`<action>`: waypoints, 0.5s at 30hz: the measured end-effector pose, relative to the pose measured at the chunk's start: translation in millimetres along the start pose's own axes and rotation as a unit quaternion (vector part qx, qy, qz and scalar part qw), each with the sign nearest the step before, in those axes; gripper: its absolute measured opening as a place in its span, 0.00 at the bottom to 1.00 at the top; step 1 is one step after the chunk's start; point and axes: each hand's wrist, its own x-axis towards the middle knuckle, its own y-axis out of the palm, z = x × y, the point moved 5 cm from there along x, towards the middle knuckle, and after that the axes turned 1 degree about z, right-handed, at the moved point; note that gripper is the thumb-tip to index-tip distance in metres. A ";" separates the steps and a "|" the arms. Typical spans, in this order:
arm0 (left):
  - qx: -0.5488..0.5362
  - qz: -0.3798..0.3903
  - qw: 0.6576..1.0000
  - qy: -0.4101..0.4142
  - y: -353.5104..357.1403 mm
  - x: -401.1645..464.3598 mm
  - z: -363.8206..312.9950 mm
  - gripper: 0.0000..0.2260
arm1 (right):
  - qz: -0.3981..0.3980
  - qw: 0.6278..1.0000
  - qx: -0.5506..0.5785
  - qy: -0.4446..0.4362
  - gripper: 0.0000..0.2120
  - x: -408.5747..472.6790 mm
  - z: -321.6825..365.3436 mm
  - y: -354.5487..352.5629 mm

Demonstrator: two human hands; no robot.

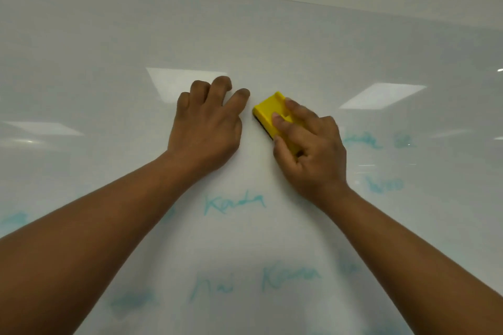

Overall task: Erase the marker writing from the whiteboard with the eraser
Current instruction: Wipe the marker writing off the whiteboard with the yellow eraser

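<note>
A: Reading the teal marker writing first: the near-centre word looks like "Kenda"; the other words, nearer and to the right, are too smeared to read.

B: Surface?

A: Glossy whiteboard, reflecting ceiling light panels; its far edge meets a pale wall.

B: Eraser?

A: Yellow eraser, dark pad flat on the board, far of the writing. The right hand clasps it, fingers across its top. The left hand rests just left, loosely curled, holding nothing.

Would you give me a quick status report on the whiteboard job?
Right hand grips yellow eraser on whiteboard. Left hand braced, empty. Teal writing remains below. Nothing obstructing.
</note>
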 end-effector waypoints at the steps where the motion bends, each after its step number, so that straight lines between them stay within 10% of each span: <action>1: -0.004 0.002 1.000 -0.002 0.1 -0.9 0.5 0.23 | 0.003 1.000 0.001 -0.023 0.16 -0.9 -7.3 -5.0; 5: 0.007 0.020 1.000 0.024 2.7 -5.4 -2.9 0.25 | -0.072 0.985 0.014 0.154 0.18 13.3 -65.5 -31.6; 10: -0.021 0.060 0.988 0.140 4.1 0.8 -16.1 0.24 | -0.017 1.000 -0.005 0.001 0.16 -7.7 -32.0 -16.4; 15: -0.089 0.066 0.983 0.149 2.5 4.4 -32.0 0.23 | -0.072 0.979 0.004 0.189 0.18 1.5 -66.9 -30.1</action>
